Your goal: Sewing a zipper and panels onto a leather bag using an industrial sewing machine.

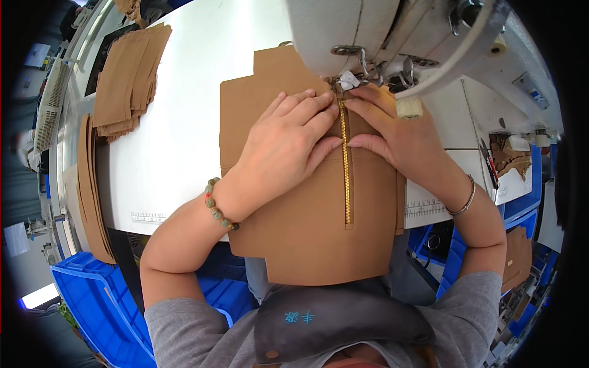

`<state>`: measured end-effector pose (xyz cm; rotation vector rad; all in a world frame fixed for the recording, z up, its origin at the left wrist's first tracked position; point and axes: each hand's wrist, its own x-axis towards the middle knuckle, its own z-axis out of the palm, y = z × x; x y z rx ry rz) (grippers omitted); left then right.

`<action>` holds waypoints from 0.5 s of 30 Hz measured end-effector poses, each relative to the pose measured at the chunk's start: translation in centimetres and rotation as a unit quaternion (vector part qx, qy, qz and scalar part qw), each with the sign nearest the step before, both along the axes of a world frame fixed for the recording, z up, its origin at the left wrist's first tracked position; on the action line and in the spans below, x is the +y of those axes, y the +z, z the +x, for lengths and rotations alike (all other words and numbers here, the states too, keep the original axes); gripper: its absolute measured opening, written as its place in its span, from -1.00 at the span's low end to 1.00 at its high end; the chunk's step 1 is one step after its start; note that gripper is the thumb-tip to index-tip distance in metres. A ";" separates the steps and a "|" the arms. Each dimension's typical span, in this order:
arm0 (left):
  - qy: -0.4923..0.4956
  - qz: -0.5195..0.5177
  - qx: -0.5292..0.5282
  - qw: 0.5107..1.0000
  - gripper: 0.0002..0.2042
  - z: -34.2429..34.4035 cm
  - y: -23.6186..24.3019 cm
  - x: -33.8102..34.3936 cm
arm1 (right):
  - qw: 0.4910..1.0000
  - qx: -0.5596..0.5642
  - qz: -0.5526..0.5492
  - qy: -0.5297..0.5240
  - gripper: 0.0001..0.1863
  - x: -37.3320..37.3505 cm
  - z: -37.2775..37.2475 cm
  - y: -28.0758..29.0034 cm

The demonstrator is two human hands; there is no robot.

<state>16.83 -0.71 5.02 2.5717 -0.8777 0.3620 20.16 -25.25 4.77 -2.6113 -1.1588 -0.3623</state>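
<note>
Brown panel [294,239]: smooth and flat, with stepped notches at its left corners and a stitched seam across its width; it lies on the white table [196,37], its far end reaching under the sewing-machine head [368,37], its near edge over my lap.
Gold zipper [347,178]: shiny teeth set in a narrow, straight slot in the panel, running from just beside the sewing-machine head toward me.
Left hand [291,138]: palm down on the panel, to the near left of the sewing-machine head; my fingers lie flat and close together, while the thumb stands apart from them, its tip at the zipper's left edge.
Right hand [396,132]: palm down, tucked just below the sewing-machine head; my index finger and thumb are spread apart, both tips by the zipper's right edge, and my other fingers are partly hidden.
Wrists: a beaded bracelet [215,205] on the left, a silver bangle [469,196] on the right, both nearer me than the sewing-machine head.
Writing: turquoise characters on my dark apron [362,316], well apart from the sewing-machine head; a ruler strip [148,218], left of it and nearer me, has marks too small to read.
</note>
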 end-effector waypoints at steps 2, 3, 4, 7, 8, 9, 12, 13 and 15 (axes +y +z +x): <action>-0.001 0.003 0.003 1.000 -0.57 0.0 0.0 0.0 | 1.000 0.005 0.003 0.003 -0.38 0.0 -0.1 0.1; -0.001 0.003 -0.002 1.000 -0.57 0.0 0.1 0.0 | 1.000 0.007 -0.001 0.002 -0.39 0.0 -0.1 0.2; -0.001 0.003 0.001 1.000 -0.58 0.1 0.1 0.0 | 1.000 0.005 0.000 0.001 -0.39 0.1 -0.2 0.3; -0.001 0.006 -0.002 1.000 -0.58 0.0 0.2 0.0 | 1.000 -0.022 -0.004 0.005 -0.39 0.2 -0.2 0.4; -0.001 0.010 0.000 1.000 -0.58 0.0 0.2 0.0 | 1.000 -0.030 -0.001 0.009 -0.39 0.2 -0.2 0.4; -0.003 0.012 -0.003 1.000 -0.58 0.0 0.2 0.0 | 0.999 -0.032 0.000 0.010 -0.39 0.2 -0.2 0.3; -0.007 0.006 -0.005 1.000 -0.59 0.2 0.2 -0.1 | 1.000 -0.018 0.002 0.011 -0.40 0.1 -0.2 0.3; -0.007 0.004 -0.005 1.000 -0.59 0.2 0.2 -0.1 | 1.000 -0.023 0.005 0.011 -0.40 0.1 -0.2 0.3; -0.008 0.004 -0.006 1.000 -0.59 0.2 0.3 -0.1 | 1.000 -0.019 0.007 0.010 -0.43 0.1 -0.2 0.2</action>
